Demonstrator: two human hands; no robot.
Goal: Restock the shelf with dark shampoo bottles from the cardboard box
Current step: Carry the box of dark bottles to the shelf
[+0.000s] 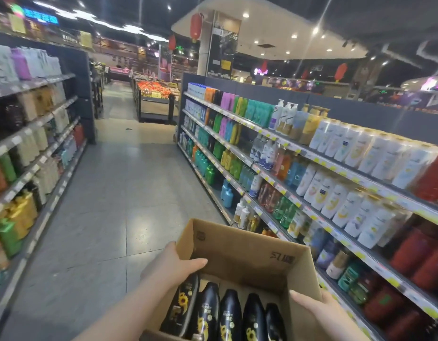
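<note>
The cardboard box (pixel 242 244) is held out in front of the person, low in the view, with its top open. Five dark shampoo bottles (pixel 229 313) lie side by side in a row at its near end, with yellow sunflower labels facing up. The far half of the box floor is bare.

The left hand (pixel 173 263) clamps the left wall of the box. Its thumb lies over the rim and points inward just above the leftmost bottle, and the fingers are out of sight on the outside of the wall. The right hand (pixel 316 303) grips the right wall the same way, thumb over the rim and the rest behind the cardboard. Both forearms reach forward from the bottom edge, well apart, with the box between them.

Just beside the box on the right runs a long shelf (pixel 318 160) of several tiers, packed with bottles. White bottles (pixel 375 153) fill its upper tiers and red bottles (pixel 419 257) stand lower down nearest the person. Green, blue and yellow ones are further along.

Across the grey tiled floor (pixel 114 193) a second shelf unit (pixel 33 82) lines the left side. At the far end of the aisle stands a produce stand (pixel 154 92), and a pillar (pixel 218 45) with a red lantern (pixel 196 25) beside it.
</note>
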